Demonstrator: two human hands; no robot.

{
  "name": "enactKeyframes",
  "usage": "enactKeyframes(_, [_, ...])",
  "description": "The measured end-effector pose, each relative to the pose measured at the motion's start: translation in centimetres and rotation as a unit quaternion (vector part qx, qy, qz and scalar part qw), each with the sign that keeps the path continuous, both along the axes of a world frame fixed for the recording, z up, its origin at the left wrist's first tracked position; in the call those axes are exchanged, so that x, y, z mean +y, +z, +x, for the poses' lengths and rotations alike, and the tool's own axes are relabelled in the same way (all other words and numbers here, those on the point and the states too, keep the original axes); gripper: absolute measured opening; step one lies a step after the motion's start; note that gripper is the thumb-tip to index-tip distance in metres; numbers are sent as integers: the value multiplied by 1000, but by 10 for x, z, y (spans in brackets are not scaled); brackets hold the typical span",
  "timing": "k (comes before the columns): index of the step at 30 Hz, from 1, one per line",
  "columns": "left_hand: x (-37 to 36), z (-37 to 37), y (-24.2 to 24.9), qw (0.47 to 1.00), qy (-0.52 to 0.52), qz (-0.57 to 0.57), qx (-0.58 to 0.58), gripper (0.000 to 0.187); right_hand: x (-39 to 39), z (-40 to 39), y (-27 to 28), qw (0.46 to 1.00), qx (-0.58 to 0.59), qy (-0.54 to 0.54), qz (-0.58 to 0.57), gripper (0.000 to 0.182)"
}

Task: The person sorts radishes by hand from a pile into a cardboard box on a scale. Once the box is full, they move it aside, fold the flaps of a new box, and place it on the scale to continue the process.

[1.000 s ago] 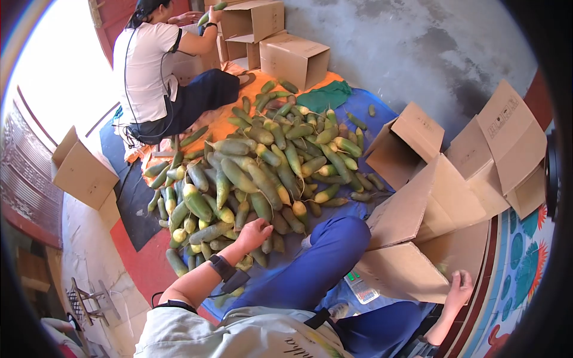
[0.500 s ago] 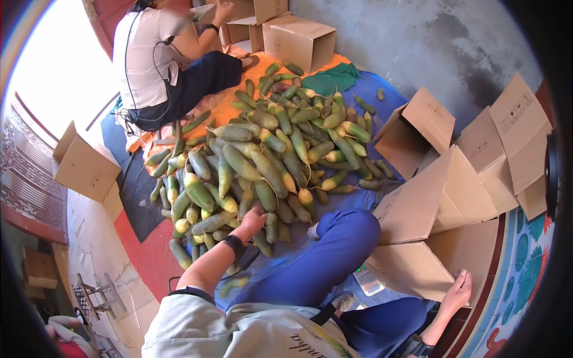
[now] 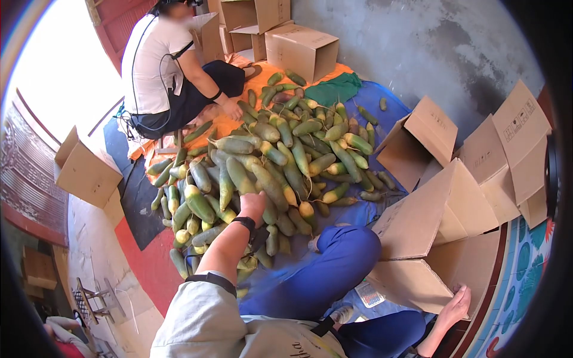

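Many green radishes, some with yellowish ends, lie heaped in front of me. My left hand is on the near side of the heap, its fingers curled down among the radishes beside the lower end of a long one. What lies under those fingers is hidden. At the lower right, my right hand grips the edge of an open cardboard box, whose flaps stand up. Near my foot, partly covered by the box, is a small device with keys.
A co-worker sits at the upper left, one hand at the heap's far edge. More cardboard boxes stand at the left, the back and the right. Blue and orange sheets lie under the heap.
My left hand has moved up and slightly right over the heap. My right hand stays on the box. The co-worker's hand has come down from the boxes to the radishes.
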State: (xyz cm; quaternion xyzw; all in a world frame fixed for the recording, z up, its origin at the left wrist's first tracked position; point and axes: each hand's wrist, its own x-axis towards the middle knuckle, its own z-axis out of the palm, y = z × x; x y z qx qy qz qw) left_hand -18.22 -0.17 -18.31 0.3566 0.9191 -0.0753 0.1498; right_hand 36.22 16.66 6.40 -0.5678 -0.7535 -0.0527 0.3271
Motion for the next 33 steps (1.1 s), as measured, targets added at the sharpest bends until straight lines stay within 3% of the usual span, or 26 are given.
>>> enactKeyframes(2, [-11, 7, -2, 995, -47, -81, 26, 20, -1, -1, 1, 1000, 1, -6, 1, 34])
enactKeyframes(4, [-30, 12, -1, 994, -69, -72, 44, 17, 0, -4, 1, 1000, 8, -7, 10, 31])
enactKeyframes(8, [-63, 15, -17, 997, -32, -6, 69, 14, -4, -9, 4, 1000, 15, -3, 12, 28])
enactKeyframes(10, [-74, 17, -13, 997, 30, 62, -35, 16, -3, -10, 4, 1000, 10, -2, 17, 28])
enactKeyframes(13, [-88, 30, -4, 977, 40, 196, -73, 18, -4, -12, 5, 1000, 2, -4, 29, 28])
enactKeyframes(15, [-88, 40, 27, 920, 90, 328, -192, 18, -6, -12, 5, 999, -5, -8, 33, 28])
enactKeyframes(16, [-87, 37, 29, 921, 87, 328, -192, 18, -6, -13, 6, 1000, -2, -3, 25, 28])
enactKeyframes(18, [-86, 35, 32, 752, 222, 479, -394, 18, -9, -13, 9, 1000, 1, 0, 19, 27])
enactKeyframes(19, [-84, 41, 60, 704, 245, 503, -437, 17, -10, -14, 11, 1000, 6, 0, 9, 26])
enactKeyframes(20, [-82, 40, 70, 704, 242, 505, -438, 17, -11, -15, 12, 1000, 12, -1, -1, 25])
enactKeyframes(22, [-81, 41, 82, 590, 253, 566, -517, 16, -12, -15, 12, 1000, 11, 2, 13, 24])
enactKeyframes(26, [-69, 72, 155, 534, 230, 556, -593, 17, -16, -16, 19, 999, 37, 21, -5, 21])
enactKeyframes(28, [-67, 85, 185, 541, 201, 551, -602, 17, -22, -23, 24, 999, 40, 29, 8, 20])
enactKeyframes(30, [-66, 96, 208, 604, 39, 527, -597, 19, -29, -30, 29, 997, 12, 51, 63, 18])
enactKeyframes(33, [-63, 117, 252, 576, -48, 536, -615, 23, -56, -58, 47, 993, 47, 98, 53, 18])
